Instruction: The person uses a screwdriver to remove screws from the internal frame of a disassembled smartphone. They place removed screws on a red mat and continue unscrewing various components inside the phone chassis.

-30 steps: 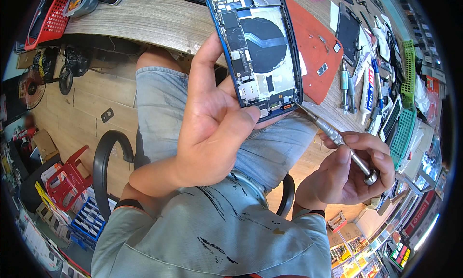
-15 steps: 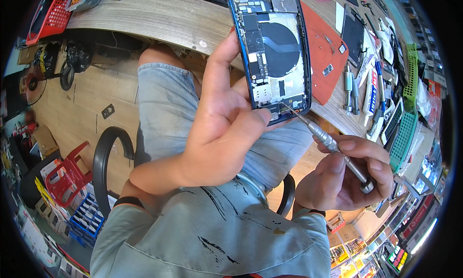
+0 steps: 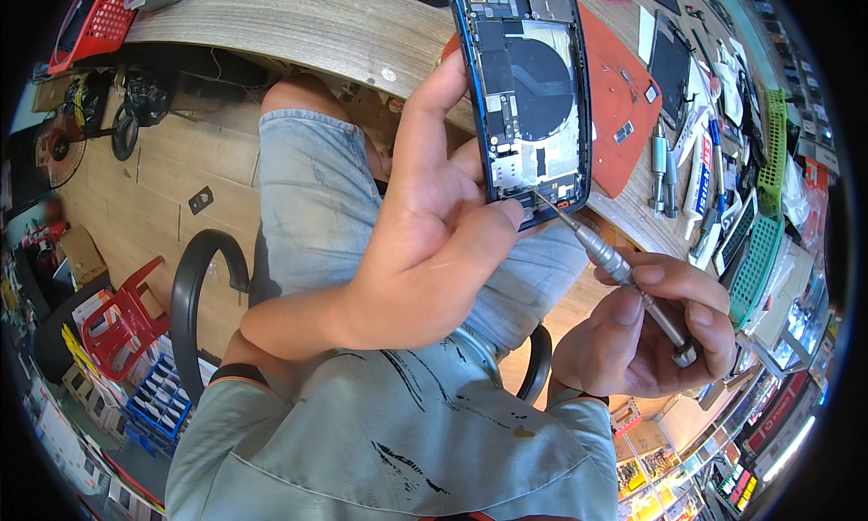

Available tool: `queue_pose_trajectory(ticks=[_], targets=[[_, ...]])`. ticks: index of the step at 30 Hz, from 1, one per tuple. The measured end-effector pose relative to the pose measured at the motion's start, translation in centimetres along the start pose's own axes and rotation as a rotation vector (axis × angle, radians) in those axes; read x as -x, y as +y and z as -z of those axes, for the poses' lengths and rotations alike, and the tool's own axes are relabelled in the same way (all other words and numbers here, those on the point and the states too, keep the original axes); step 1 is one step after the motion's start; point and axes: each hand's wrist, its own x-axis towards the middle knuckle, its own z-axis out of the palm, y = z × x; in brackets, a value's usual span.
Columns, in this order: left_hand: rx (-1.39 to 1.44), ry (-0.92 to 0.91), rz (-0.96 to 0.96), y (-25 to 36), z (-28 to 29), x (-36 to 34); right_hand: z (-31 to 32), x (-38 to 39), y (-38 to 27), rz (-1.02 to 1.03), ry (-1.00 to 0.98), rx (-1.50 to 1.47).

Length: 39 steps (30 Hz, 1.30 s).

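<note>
While the left hand (image 3: 425,241) clasped the blue-framed opened phone with its bare inner parts (image 3: 529,96) from behind, thumb pressed at its lower edge, the device stood tilted above the lap, probably so the lower corner faced the tool. The right hand (image 3: 646,327), at four o'clock from it, was closed around a slim silver metal screwdriver (image 3: 624,272), whose tip touched that corner. At two o'clock, the orange rubber work mat (image 3: 624,96) and crowded wooden bench edge (image 3: 298,33) left little room; toward seven o'clock was open space.
</note>
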Motion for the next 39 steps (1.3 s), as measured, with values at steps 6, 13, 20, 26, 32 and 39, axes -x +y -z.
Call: queue_pose_trajectory(ticks=[6,13,20,26,32,39], targets=[[0.002,-0.019,-0.039,-0.37,0.11,0.00,-0.53,0.00,-0.27,-0.019,0.033,0.009],[0.011,-0.030,-0.041,-0.35,0.09,0.05,-0.53,0.01,-0.11,-0.005,0.023,-0.008],[0.013,-0.042,-0.051,-0.60,0.20,0.12,-0.39,0.18,0.08,0.013,0.018,-0.006],[0.004,-0.043,-0.060,-0.62,0.23,0.11,-0.44,0.30,0.10,0.026,0.011,-0.010],[-0.006,-0.045,-0.056,-0.77,0.32,0.19,-0.43,0.28,0.07,0.033,0.008,-0.034],[0.003,-0.047,-0.053,-0.89,0.52,0.24,-0.25,0.29,0.08,0.024,-0.001,-0.001]])
